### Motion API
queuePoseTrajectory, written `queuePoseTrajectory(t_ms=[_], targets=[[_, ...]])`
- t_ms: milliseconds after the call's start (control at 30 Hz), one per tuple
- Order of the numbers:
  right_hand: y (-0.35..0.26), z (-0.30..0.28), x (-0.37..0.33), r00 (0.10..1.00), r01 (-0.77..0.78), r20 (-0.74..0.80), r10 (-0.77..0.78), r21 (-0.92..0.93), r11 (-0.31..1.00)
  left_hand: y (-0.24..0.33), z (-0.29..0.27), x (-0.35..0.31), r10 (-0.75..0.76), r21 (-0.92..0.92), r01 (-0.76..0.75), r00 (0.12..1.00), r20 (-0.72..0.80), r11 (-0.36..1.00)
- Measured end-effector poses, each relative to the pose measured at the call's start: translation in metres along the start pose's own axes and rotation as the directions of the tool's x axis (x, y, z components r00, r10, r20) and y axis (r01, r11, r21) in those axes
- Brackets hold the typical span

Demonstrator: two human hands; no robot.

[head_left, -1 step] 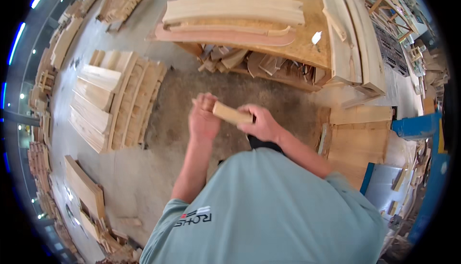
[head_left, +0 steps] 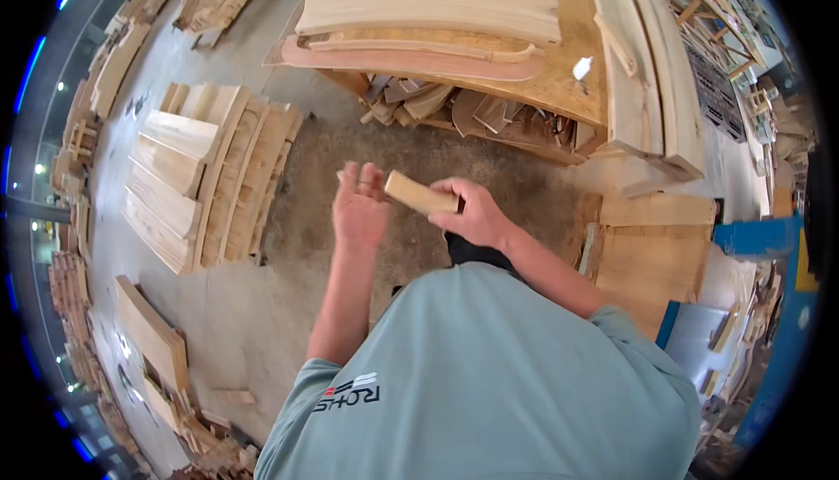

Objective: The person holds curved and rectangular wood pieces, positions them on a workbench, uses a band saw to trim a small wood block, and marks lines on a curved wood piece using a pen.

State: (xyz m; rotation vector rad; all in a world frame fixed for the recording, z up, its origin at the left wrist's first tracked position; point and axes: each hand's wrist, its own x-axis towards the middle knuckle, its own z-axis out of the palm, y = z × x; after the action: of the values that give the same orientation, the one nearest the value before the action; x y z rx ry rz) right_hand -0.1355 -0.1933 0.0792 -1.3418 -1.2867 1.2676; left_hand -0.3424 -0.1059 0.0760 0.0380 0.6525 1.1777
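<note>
My right hand (head_left: 473,214) grips one end of a short, pale wooden block (head_left: 419,193) in front of my body. The block lies slanted, its free end reaching up and left toward my other hand. My left hand (head_left: 360,209) is raised beside that free end, palm showing and fingers apart. A narrow gap separates its fingers from the block. I see nothing held in the left palm.
Ahead stands a wooden workbench (head_left: 572,100) bearing a long curved board (head_left: 428,10) and a white bottle (head_left: 582,68). Stacked shaped boards (head_left: 210,179) are at the left. Long planks (head_left: 625,61) and a blue metal frame (head_left: 759,237) are on the right.
My left hand has moved slightly left, away from the block's end, and its fingers have opened. The right hand still holds the block, and the view has shifted a little.
</note>
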Motion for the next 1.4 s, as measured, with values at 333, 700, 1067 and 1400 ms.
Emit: queuePoseTrajectory(t_ms=[333, 700, 1067, 1400], targets=[[-0.010, -0.026, 0.248, 0.942, -0.147, 0.301, 0.145, -0.018, 0.989, 0.066, 0.069, 0.120, 0.008, 0.516, -0.524, 0.697, 0.717, -0.678], [-0.045, -0.008, 0.443, 0.909, -0.236, 0.365, 0.202, 0.049, 0.971, 0.123, 0.064, 0.310, 0.302, 0.906, -0.304, 0.929, 0.213, 0.295], [-0.004, 0.058, 0.620, 0.959, -0.281, -0.050, 0.277, -0.266, 0.922, 0.319, 0.052, 0.549, -0.004, 0.802, -0.089, 0.994, 0.114, 0.590], [0.004, 0.143, 0.713, 0.995, -0.097, -0.020, 0.098, -0.454, 0.886, 0.354, 0.027, 0.594, -0.361, 0.643, 0.270, 0.932, 0.010, 0.717]])
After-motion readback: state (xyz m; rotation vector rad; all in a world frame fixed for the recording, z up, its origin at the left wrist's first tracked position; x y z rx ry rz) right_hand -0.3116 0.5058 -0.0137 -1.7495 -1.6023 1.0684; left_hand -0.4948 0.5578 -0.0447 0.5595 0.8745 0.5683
